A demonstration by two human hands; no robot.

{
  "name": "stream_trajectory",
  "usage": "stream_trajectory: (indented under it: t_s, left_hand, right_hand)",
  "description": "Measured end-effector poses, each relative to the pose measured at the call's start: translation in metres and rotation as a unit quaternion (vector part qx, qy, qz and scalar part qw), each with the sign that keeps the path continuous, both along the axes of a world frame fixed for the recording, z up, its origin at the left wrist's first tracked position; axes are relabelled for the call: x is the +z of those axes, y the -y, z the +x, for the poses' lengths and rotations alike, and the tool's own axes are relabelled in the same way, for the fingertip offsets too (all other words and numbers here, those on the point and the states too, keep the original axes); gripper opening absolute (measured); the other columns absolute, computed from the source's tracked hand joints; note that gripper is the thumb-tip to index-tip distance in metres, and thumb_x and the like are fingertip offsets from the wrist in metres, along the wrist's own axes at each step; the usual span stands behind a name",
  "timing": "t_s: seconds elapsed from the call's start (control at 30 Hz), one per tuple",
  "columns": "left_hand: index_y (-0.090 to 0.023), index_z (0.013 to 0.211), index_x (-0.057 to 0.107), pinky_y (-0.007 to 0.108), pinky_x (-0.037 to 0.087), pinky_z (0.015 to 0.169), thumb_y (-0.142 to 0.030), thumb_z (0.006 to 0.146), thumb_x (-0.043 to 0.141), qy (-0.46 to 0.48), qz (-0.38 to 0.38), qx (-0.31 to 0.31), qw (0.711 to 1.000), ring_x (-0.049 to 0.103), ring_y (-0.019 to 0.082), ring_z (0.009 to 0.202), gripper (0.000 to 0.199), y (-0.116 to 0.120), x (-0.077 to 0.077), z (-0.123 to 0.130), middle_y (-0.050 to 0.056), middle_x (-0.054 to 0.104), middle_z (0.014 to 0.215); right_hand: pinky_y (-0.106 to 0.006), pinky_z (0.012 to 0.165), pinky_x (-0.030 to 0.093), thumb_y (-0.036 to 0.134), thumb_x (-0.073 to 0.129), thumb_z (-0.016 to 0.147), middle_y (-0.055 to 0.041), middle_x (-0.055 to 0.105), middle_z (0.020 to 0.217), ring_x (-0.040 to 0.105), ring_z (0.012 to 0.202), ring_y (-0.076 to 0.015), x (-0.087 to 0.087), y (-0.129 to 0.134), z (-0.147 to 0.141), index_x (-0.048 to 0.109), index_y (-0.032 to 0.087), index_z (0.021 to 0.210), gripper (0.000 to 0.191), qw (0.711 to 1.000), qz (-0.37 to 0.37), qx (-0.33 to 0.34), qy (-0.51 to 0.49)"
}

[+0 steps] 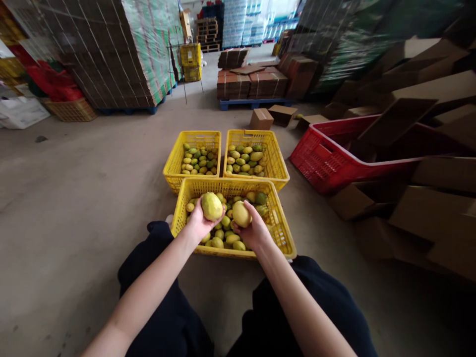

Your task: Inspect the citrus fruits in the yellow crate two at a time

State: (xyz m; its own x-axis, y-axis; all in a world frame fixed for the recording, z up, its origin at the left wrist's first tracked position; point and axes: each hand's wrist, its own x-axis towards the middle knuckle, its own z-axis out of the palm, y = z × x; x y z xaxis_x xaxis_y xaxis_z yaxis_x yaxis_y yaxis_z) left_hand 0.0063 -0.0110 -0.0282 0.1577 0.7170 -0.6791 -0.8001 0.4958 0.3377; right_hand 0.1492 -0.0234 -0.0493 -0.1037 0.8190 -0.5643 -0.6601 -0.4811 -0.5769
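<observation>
Green and yellow fruits point(203, 163) are lying in the back left crate point(171, 166). Nearer, my left hand point(202, 221) is cupping a yellow-green fruit point(211, 206), thumb and fingers closing around its sides. Under both hands, the front crate point(281, 233) is holding more fruits in a loose layer. My right hand point(257, 229) is gripping a paler yellow fruit point(241, 214) just beside the first, the two staying apart. Beyond, the back right crate point(276, 161) is holding more fruits. Farther right, a red crate point(325, 166) is standing among cardboard boxes point(433, 208).
</observation>
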Motion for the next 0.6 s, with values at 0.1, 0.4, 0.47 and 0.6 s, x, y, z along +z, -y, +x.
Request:
stream_trajectory:
  t_s: [0.1,0.4,0.47,0.6]
  left_hand:
    - [-0.016,0.094,0.060,0.033,0.057,0.061,-0.041,0.085,0.055,-0.014,0.010,0.011,1.000,0.065,0.020,0.070,0.027,-0.0018,0.0027,0.0003,0.007,0.065,0.078]
    - [-0.013,0.093,0.061,0.030,0.056,0.060,-0.032,0.092,0.040,0.001,-0.004,0.033,0.999,0.066,0.018,0.070,0.028,-0.0005,0.0018,-0.0031,0.008,0.066,0.079]
    - [-0.014,0.092,0.061,0.030,0.056,0.059,-0.030,0.092,0.038,-0.009,-0.010,0.034,0.999,0.065,0.017,0.068,0.028,-0.0007,0.0008,-0.0030,0.007,0.066,0.078]
    - [-0.017,0.087,0.060,0.032,0.055,0.058,-0.037,0.084,0.055,-0.036,-0.008,0.027,0.999,0.064,0.018,0.066,0.021,-0.0017,0.0018,-0.0007,0.005,0.065,0.076]
  right_hand:
    - [-0.021,0.031,0.034,0.035,0.060,0.080,0.0025,0.058,0.053,0.049,0.041,-0.0118,-0.0011,-0.0007,-0.0004,0.055,0.021,0.075,0.016,1.000,-0.011,-0.029,-0.002]
    - [-0.022,0.035,0.039,0.034,0.057,0.083,-0.0016,0.062,0.057,0.054,0.043,-0.0135,-0.0026,-0.0006,0.0013,0.058,0.018,0.078,0.017,1.000,-0.024,0.007,-0.014]
    - [-0.022,0.034,0.038,0.039,0.055,0.083,-0.0038,0.063,0.056,0.053,0.041,-0.0139,-0.0040,-0.0006,0.0016,0.058,0.017,0.078,0.023,0.999,-0.029,0.029,-0.012]
    - [-0.021,0.031,0.034,0.040,0.055,0.083,-0.0030,0.062,0.055,0.050,0.038,-0.0127,-0.0040,-0.0006,0.0001,0.057,0.018,0.074,0.024,1.000,-0.009,0.019,-0.005]
